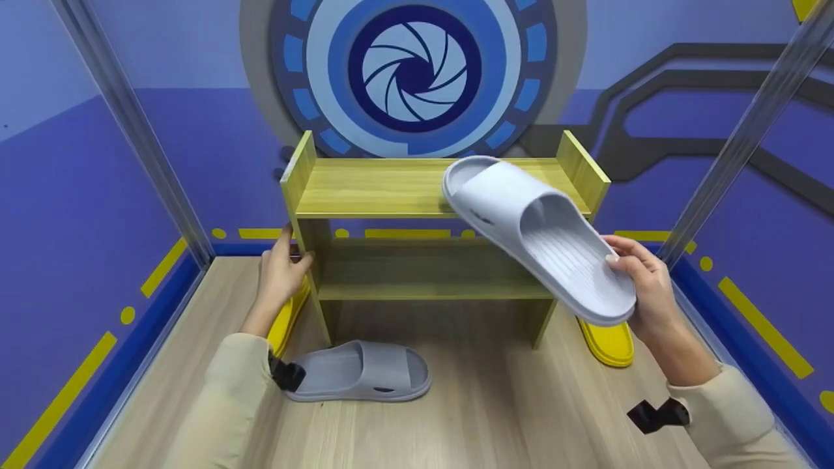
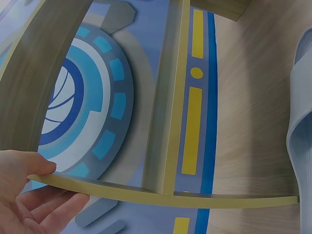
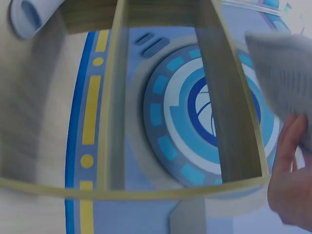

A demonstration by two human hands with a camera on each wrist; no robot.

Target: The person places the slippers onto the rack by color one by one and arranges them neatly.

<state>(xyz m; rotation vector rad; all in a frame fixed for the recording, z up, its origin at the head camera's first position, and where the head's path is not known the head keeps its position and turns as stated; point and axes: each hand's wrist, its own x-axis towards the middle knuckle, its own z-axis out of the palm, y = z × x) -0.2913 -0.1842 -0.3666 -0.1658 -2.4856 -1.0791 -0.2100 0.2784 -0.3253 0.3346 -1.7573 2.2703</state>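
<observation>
The right hand (image 1: 642, 286), grasping the pale slipper (image 1: 537, 234) by its heel, should level it onto the rack (image 1: 391, 192)'s top shelf toward 11 o'clock while the left hand (image 1: 281, 270) grips the side panel.

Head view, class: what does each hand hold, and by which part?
The right hand grips the grey slipper by its heel end, sole turned up. The left hand holds the wooden shoe rack by its left side panel.

Even bright light; soft shadows; wrist views fisheye-warped, blurry edges
</observation>
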